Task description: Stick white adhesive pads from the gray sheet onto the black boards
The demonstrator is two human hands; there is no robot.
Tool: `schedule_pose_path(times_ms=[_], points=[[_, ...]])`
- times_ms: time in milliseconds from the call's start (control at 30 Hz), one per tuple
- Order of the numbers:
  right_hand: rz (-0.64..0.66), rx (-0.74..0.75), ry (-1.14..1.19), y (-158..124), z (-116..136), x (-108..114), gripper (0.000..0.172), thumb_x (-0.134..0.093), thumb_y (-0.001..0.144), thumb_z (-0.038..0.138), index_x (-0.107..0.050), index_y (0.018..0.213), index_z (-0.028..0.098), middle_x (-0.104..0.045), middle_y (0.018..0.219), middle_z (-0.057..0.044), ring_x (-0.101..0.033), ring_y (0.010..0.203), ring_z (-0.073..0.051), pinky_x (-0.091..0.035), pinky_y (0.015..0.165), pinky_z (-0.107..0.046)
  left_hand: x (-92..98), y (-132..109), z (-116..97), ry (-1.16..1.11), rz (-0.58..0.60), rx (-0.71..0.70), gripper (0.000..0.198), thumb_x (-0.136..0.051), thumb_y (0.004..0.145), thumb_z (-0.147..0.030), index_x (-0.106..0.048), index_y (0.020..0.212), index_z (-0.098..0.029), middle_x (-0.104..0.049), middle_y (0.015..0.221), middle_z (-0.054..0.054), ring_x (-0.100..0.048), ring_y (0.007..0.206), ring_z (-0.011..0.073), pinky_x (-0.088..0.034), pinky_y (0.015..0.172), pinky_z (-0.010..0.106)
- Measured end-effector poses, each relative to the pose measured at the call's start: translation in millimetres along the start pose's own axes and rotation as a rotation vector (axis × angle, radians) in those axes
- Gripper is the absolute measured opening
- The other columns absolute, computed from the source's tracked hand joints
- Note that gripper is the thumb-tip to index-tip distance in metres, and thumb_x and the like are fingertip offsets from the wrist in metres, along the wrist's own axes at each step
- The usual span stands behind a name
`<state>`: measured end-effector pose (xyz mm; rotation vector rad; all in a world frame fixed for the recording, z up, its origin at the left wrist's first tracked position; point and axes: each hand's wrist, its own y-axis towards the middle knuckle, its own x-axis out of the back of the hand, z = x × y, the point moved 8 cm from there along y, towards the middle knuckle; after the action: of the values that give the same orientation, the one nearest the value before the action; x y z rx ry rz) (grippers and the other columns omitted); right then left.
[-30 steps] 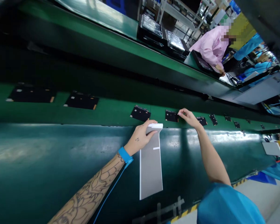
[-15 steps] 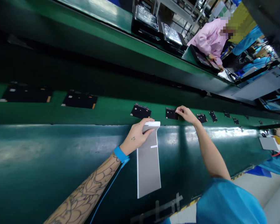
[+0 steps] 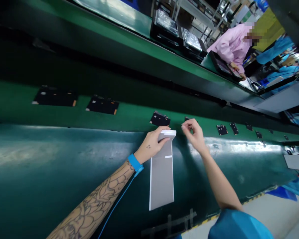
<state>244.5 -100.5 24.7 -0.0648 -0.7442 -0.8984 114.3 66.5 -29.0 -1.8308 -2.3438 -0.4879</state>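
Note:
My left hand (image 3: 153,142), with a blue wrist strap (image 3: 134,162) and its cord, grips the top of a long grey strip with white edges (image 3: 161,182). The strip is folded over at my fingers and its lower part hangs toward the green bench. Just right of it my right hand (image 3: 194,134) is raised, thumb and forefinger pinched together; anything between them is too small to make out. Behind my right hand a black circuit board (image 3: 187,118) is mostly hidden. Another black board (image 3: 159,119) lies just beyond my left fingers.
More black boards (image 3: 102,105) lie spaced along the green belt (image 3: 132,114), several of them toward the right. Across a raised green ledge (image 3: 139,39) stand trays with plastic-wrapped panels (image 3: 166,22). A person in a pink sleeve (image 3: 226,43) works there. Tape strips mark the bench front (image 3: 169,225).
My right hand has drawn back from the black board toward the grey strip, fingers still pinched. The left hand keeps its hold on the strip. The view has shifted slightly.

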Motion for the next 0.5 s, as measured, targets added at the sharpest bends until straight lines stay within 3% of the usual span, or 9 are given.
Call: schedule_pose_path(times_ms=[67,167,333,500], points=[[0.065,0.137,-0.043,-15.0,36.1,-32.0,0.015,-0.064,0.108,0.039,-0.072,0.116,0.029,-0.067,0.111,-0.008,-0.065,0.102,-0.027,-0.055,0.088,-0.045,0.6,0.4,-0.9,-0.005,-0.009,-0.009,0.04,-0.07,0.099,-0.019,-0.061,0.137,-0.024,-0.076,0.132,0.007,-0.075,0.116,0.0263,-0.061,0.099,0.039],[0.067,0.202,-0.079,-25.5,55.0,-61.0,0.016,-0.066,0.108,0.032,-0.074,0.122,0.033,-0.068,0.112,-0.008,-0.066,0.108,-0.029,-0.056,0.093,-0.051,1.2,0.9,-1.5,-0.014,-0.014,-0.01,0.04,-0.065,0.098,-0.014,-0.061,0.137,-0.022,-0.077,0.128,0.007,-0.076,0.115,0.0253,-0.06,0.102,0.039],[0.0,0.211,-0.083,-26.4,49.3,-68.5,0.014,-0.068,0.107,0.029,-0.075,0.118,0.034,-0.071,0.109,-0.007,-0.067,0.102,-0.029,-0.055,0.089,-0.051,0.9,1.6,-4.9,-0.036,-0.013,-0.026,0.041,-0.063,0.097,-0.012,-0.061,0.137,-0.022,-0.076,0.129,0.007,-0.075,0.117,0.0243,-0.06,0.105,0.039],[0.029,0.208,-0.114,-23.7,51.1,-69.0,0.01,-0.065,0.109,0.03,-0.072,0.115,0.032,-0.071,0.108,-0.007,-0.066,0.101,-0.029,-0.055,0.089,-0.052,0.7,1.1,-4.5,-0.044,-0.016,-0.03,0.043,-0.062,0.096,-0.011,-0.06,0.138,-0.022,-0.076,0.128,0.008,-0.076,0.115,0.0245,-0.061,0.102,0.039]])
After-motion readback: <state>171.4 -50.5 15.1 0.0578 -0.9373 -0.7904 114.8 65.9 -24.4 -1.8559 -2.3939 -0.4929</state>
